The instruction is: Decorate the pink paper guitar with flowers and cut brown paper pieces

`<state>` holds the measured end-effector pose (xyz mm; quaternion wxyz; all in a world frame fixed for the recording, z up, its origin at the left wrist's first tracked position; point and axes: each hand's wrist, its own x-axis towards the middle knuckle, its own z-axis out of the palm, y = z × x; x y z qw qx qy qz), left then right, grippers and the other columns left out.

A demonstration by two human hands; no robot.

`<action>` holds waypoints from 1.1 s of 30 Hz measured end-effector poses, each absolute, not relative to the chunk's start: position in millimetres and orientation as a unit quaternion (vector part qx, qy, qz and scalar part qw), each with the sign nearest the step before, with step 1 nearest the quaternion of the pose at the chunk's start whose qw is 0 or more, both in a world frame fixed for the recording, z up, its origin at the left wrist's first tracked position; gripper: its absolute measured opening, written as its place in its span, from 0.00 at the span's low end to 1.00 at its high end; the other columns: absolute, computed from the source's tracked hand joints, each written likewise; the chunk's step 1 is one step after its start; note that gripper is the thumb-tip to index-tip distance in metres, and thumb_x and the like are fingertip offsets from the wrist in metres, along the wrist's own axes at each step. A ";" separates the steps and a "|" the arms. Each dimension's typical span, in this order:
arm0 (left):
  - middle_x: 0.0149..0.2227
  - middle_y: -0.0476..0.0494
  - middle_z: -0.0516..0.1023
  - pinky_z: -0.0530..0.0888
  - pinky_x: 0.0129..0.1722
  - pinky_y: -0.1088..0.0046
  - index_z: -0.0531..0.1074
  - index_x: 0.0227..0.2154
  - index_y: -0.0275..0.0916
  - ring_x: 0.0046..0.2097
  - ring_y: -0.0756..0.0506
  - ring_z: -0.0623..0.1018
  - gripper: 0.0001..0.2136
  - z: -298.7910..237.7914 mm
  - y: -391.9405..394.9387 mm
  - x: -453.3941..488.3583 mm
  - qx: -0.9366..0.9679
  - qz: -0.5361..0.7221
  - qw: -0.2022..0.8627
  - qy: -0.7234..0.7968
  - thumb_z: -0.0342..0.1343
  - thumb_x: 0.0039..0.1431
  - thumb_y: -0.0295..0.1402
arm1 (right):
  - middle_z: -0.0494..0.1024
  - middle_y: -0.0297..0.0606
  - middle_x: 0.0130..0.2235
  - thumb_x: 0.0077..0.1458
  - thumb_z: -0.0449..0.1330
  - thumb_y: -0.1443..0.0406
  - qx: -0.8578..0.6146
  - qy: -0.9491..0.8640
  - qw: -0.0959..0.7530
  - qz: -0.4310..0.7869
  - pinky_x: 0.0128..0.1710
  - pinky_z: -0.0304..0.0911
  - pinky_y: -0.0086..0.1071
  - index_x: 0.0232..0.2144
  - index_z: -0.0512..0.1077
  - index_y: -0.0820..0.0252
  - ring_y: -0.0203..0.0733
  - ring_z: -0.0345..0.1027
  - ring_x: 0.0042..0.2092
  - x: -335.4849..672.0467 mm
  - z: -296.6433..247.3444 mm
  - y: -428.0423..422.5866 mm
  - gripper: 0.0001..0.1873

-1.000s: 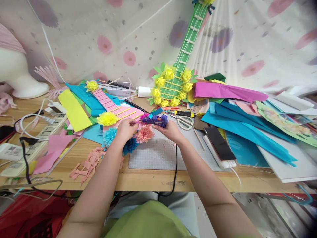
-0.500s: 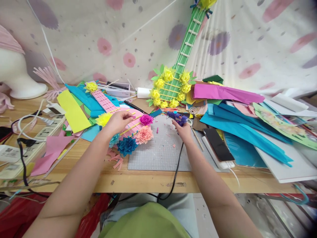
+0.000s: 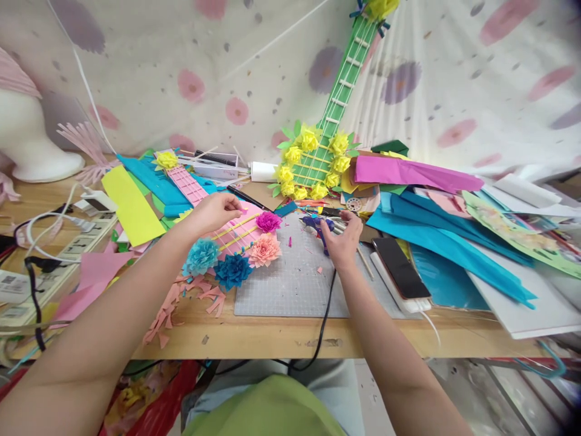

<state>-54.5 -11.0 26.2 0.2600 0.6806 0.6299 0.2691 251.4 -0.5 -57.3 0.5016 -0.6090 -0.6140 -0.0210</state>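
My left hand point(image 3: 216, 212) is over the pink paper guitar point(image 3: 233, 232), its fingertips pinched together; what they hold, if anything, is too small to make out. Paper flowers edge the guitar's body: a magenta one point(image 3: 268, 221), a peach one point(image 3: 264, 249), a dark blue one point(image 3: 233, 270) and a light blue one point(image 3: 201, 257). On the right, a purple-blue glue gun point(image 3: 313, 224) is at the far part of the grey cutting mat point(image 3: 290, 297). My right hand point(image 3: 345, 239) is right beside it, thumb and fingers apart and partly covering its handle.
A green paper guitar point(image 3: 336, 109) with yellow flowers leans at the back. A phone point(image 3: 402, 266) lies on a white power bank at the right, near blue paper point(image 3: 454, 242). A power strip point(image 3: 59, 266) with cables is on the left. The glue gun's black cord point(image 3: 324, 321) crosses the front edge.
My right hand has loosened from the glue gun, its fingers spreading, and the gun sits slightly lower. My left hand stays pinched over the pink guitar, slightly shifted left.
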 end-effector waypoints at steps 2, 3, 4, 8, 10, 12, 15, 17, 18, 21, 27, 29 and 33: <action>0.28 0.46 0.77 0.68 0.30 0.74 0.72 0.23 0.40 0.32 0.46 0.75 0.06 24.9 -13.6 -53.9 0.673 0.272 0.269 0.633 0.57 0.43 0.37 | 0.69 0.48 0.44 0.49 0.57 0.54 -0.574 -0.632 0.517 -0.058 0.49 0.58 0.46 0.45 0.63 0.61 0.49 0.62 0.48 241.3 -43.7 -6.2 0.24; 0.27 0.47 0.77 0.68 0.30 0.74 0.72 0.23 0.40 0.31 0.46 0.75 0.07 23.1 -14.8 -53.1 0.671 0.273 0.272 0.634 0.57 0.43 0.37 | 0.69 0.47 0.43 0.50 0.57 0.55 -0.558 -0.645 0.518 -0.061 0.49 0.59 0.46 0.45 0.63 0.60 0.49 0.62 0.48 234.9 -38.4 -8.7 0.22; 0.26 0.47 0.77 0.67 0.29 0.74 0.72 0.22 0.40 0.30 0.46 0.75 0.07 20.3 -16.1 -51.9 0.668 0.272 0.272 0.636 0.57 0.43 0.38 | 0.69 0.46 0.43 0.51 0.56 0.56 -0.543 -0.661 0.514 -0.054 0.48 0.59 0.46 0.44 0.63 0.59 0.48 0.63 0.47 228.1 -34.4 -10.8 0.21; 0.23 0.47 0.76 0.65 0.26 0.73 0.73 0.20 0.40 0.27 0.46 0.73 0.08 4.2 -20.6 -44.6 0.653 0.232 0.259 0.673 0.57 0.42 0.39 | 0.69 0.45 0.43 0.52 0.56 0.59 -0.497 -0.716 0.490 0.024 0.47 0.60 0.43 0.43 0.63 0.58 0.46 0.63 0.46 200.2 -31.8 -14.3 0.17; 0.22 0.48 0.76 0.63 0.24 0.73 0.74 0.20 0.40 0.26 0.47 0.73 0.08 -2.6 -23.1 -41.0 0.647 0.208 0.252 0.688 0.56 0.42 0.39 | 0.69 0.45 0.43 0.51 0.57 0.59 -0.481 -0.742 0.462 0.067 0.48 0.60 0.42 0.43 0.63 0.58 0.46 0.63 0.47 188.3 -34.3 -13.0 0.17; 0.23 0.48 0.77 0.63 0.24 0.74 0.75 0.21 0.40 0.26 0.46 0.73 0.08 -6.5 -25.3 -39.3 0.651 0.199 0.253 0.687 0.56 0.43 0.39 | 0.69 0.46 0.45 0.49 0.58 0.59 -0.474 -0.767 0.421 0.096 0.50 0.58 0.43 0.44 0.63 0.59 0.48 0.61 0.49 177.8 -35.8 -9.9 0.20; 0.25 0.47 0.79 0.64 0.25 0.74 0.77 0.23 0.40 0.28 0.46 0.74 0.10 -6.8 -26.1 -41.2 0.649 0.210 0.271 0.679 0.56 0.43 0.41 | 0.68 0.47 0.47 0.45 0.61 0.58 -0.470 -0.795 0.363 0.121 0.52 0.56 0.46 0.46 0.63 0.58 0.51 0.60 0.52 163.7 -35.5 -2.2 0.25; 0.26 0.46 0.79 0.65 0.27 0.73 0.78 0.24 0.40 0.30 0.45 0.75 0.11 -4.7 -24.5 -44.3 0.640 0.229 0.277 0.679 0.57 0.43 0.42 | 0.68 0.49 0.48 0.44 0.62 0.58 -0.470 -0.805 0.337 0.133 0.52 0.56 0.45 0.48 0.62 0.59 0.52 0.59 0.52 154.8 -35.1 4.0 0.28; 0.27 0.46 0.79 0.66 0.28 0.73 0.78 0.24 0.40 0.31 0.45 0.75 0.11 -3.1 -23.1 -45.8 0.639 0.241 0.276 0.676 0.57 0.43 0.41 | 0.68 0.50 0.49 0.44 0.62 0.58 -0.472 -0.807 0.328 0.138 0.52 0.56 0.45 0.49 0.62 0.60 0.52 0.59 0.53 150.4 -35.4 7.1 0.30; 0.29 0.44 0.80 0.69 0.32 0.72 0.76 0.23 0.38 0.33 0.44 0.77 0.08 2.3 -17.8 -48.7 0.639 0.277 0.282 0.660 0.59 0.42 0.37 | 0.66 0.51 0.51 0.43 0.63 0.57 -0.487 -0.803 0.309 0.148 0.53 0.56 0.45 0.51 0.60 0.61 0.52 0.60 0.53 137.5 -38.7 15.0 0.34; 0.30 0.46 0.77 0.70 0.31 0.73 0.70 0.29 0.38 0.32 0.46 0.76 0.12 9.0 -1.7 -52.9 0.628 0.295 0.287 0.660 0.63 0.39 0.34 | 0.68 0.50 0.50 0.44 0.61 0.57 -0.532 -0.788 0.274 0.146 0.51 0.57 0.45 0.54 0.58 0.62 0.51 0.60 0.52 115.1 -43.3 22.7 0.35; 0.31 0.47 0.76 0.69 0.29 0.74 0.69 0.29 0.39 0.32 0.47 0.76 0.12 9.7 5.0 -55.4 0.637 0.291 0.283 0.655 0.62 0.41 0.35 | 0.70 0.48 0.48 0.44 0.60 0.58 -0.535 -0.787 0.274 0.135 0.50 0.57 0.44 0.54 0.59 0.62 0.51 0.62 0.50 108.6 -41.9 24.8 0.34; 0.28 0.47 0.75 0.68 0.27 0.74 0.68 0.27 0.39 0.29 0.48 0.74 0.09 11.5 16.4 -59.1 0.653 0.271 0.261 0.657 0.60 0.43 0.35 | 0.74 0.41 0.41 0.45 0.58 0.65 -0.517 -0.792 0.293 0.143 0.46 0.59 0.41 0.51 0.61 0.60 0.47 0.65 0.45 101.1 -40.2 29.4 0.28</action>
